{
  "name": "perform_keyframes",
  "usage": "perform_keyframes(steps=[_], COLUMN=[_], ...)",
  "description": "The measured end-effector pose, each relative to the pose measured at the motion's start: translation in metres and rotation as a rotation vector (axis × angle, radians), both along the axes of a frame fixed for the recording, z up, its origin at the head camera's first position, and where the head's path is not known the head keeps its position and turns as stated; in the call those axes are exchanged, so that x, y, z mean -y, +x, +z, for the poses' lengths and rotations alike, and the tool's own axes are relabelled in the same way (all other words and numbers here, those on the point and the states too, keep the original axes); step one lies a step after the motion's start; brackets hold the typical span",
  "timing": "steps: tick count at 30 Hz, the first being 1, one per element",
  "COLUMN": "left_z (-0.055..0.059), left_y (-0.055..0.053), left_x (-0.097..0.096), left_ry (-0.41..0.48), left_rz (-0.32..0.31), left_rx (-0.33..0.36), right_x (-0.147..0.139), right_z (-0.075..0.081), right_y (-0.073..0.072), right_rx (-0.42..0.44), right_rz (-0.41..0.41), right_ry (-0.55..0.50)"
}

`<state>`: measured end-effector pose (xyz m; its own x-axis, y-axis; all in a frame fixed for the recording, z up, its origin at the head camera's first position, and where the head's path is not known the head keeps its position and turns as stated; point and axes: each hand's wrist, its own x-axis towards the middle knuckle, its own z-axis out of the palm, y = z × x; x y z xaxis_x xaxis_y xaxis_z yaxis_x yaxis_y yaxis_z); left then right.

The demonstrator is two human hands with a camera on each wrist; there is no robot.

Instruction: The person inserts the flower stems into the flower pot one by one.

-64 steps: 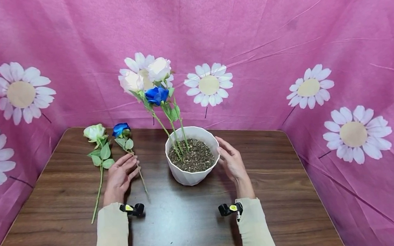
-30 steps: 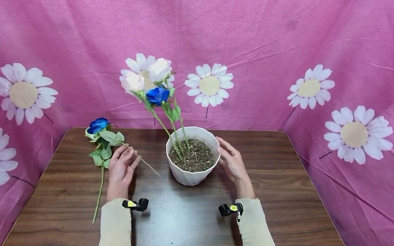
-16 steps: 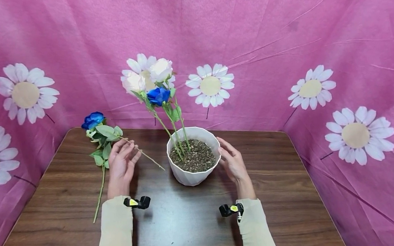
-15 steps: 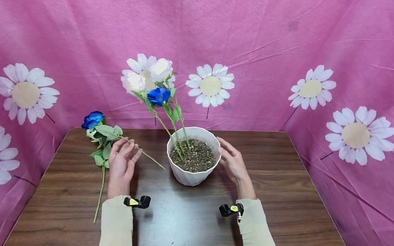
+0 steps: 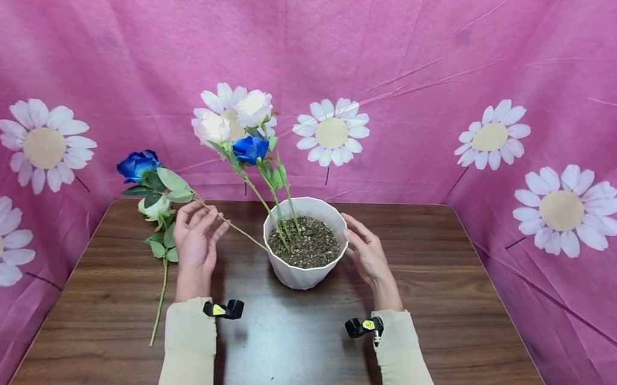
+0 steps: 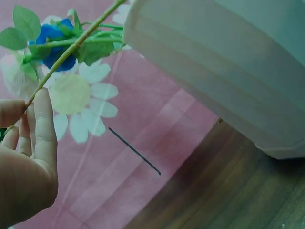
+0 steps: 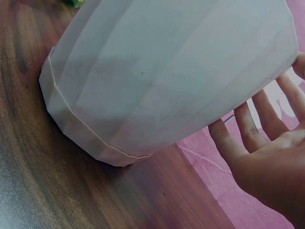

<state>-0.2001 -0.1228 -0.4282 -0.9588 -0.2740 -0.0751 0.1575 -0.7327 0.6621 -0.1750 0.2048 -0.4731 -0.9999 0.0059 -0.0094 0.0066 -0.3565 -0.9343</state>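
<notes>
A blue rose (image 5: 139, 165) with green leaves is pinched by its stem between the thumb and fingers of my left hand (image 5: 195, 240). Its bloom points up and left, and the stem's lower end slants right to the rim of the white faceted pot (image 5: 307, 278). In the left wrist view the stem (image 6: 66, 53) crosses in front of that pot. My right hand (image 5: 370, 254) rests against the pot's right side; the right wrist view shows its fingertips (image 7: 220, 131) touching the wall, fingers extended. Dark soil (image 5: 315, 246) fills the pot.
Two pale roses (image 5: 255, 108) and another blue rose (image 5: 251, 149) stand in the soil, leaning left. A whitish-green rose (image 5: 155, 208) lies on the wooden table (image 5: 107, 329), partly behind the held rose. A pink daisy-print cloth (image 5: 383, 41) surrounds the table.
My left hand has lifted the blue rose off the table and turned it, bloom swinging left and up. The stem's end has moved right to the pot. My right hand stays at the pot.
</notes>
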Motion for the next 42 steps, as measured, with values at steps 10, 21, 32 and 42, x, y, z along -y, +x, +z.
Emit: perform_keyframes(steps=[10, 21, 32, 42], left_z=[0.023, 0.039, 0.051, 0.062], left_y=[0.000, 0.002, 0.000, -0.003], left_x=[-0.011, -0.034, -0.058, -0.085], left_ry=[-0.049, -0.205, -0.376, -0.734], left_rz=[0.030, 0.081, 0.045, -0.003], left_rx=[-0.103, -0.170, -0.223, -0.236], right_x=[-0.001, -0.001, 0.001, 0.001], right_z=[0.000, -0.001, 0.000, 0.000], right_y=[0.000, 0.000, 0.002, 0.002], right_rx=[-0.014, -0.009, 0.005, 0.002], right_rz=[0.002, 0.001, -0.010, -0.010], right_ry=[-0.010, -0.006, -0.012, -0.008])
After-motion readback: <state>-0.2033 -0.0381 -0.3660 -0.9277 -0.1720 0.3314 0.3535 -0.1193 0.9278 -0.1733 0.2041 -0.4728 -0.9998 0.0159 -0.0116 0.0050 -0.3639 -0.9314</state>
